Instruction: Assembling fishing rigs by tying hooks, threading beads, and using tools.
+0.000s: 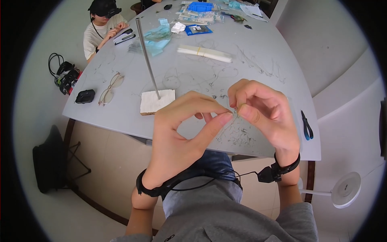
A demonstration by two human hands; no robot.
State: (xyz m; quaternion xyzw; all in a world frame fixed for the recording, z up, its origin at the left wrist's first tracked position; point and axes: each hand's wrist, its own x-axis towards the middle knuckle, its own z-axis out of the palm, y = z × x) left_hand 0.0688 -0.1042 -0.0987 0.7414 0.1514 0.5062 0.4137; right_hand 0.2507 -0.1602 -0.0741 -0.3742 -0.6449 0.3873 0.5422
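My left hand (168, 141) pinches with thumb and index finger above the near part of the table. Close by, my right hand (278, 121) has its thumb and index finger nearly together, the other fingers curled. Between the fingertips shows a thin strand (235, 114), too fine to tell its exact kind; it seems held by both hands. Beneath them lies a loose cluster of small curled dark strands (242, 137). Left of my hands stands a metal rod (147, 60) upright in a white block (151, 104).
Pliers (307, 126) lie by the right edge of the grey table (117, 123). Glasses (111, 89) and a black case (85, 97) are at left. Farther back are a banded white bundle (204, 53), a blue packet (198, 30) and a stapler (124, 36). A person (102, 30) sits at far left.
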